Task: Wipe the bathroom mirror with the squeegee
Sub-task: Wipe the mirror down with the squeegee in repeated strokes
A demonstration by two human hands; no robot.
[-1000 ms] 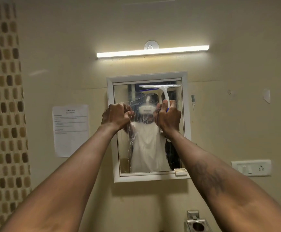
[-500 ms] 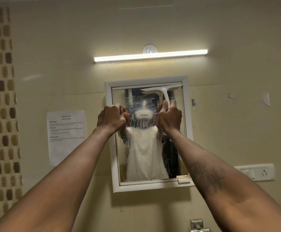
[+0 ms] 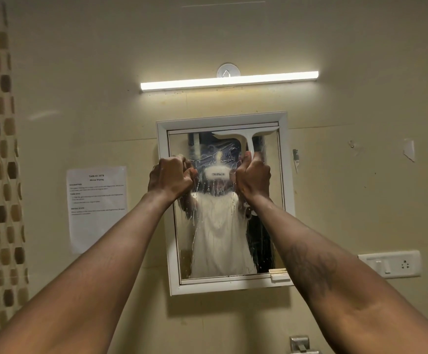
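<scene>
Head | one squeegee (image 3: 249, 139) on one mirror (image 3: 218, 241) | right hand (image 3: 253, 177) fingers (image 3: 247, 157) grip handle | left hand (image 3: 170, 177) fingers (image 3: 187, 171) fisted, empty

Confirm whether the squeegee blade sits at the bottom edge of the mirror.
No: the squeegee blade lies along the top edge of the mirror, its handle gripped by the right hand.

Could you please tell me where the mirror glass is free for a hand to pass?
Crowded: the upper half of the mirror, where the left hand, right hand and squeegee sit. Free: its lower half beneath them, down to the bottom frame.
</scene>
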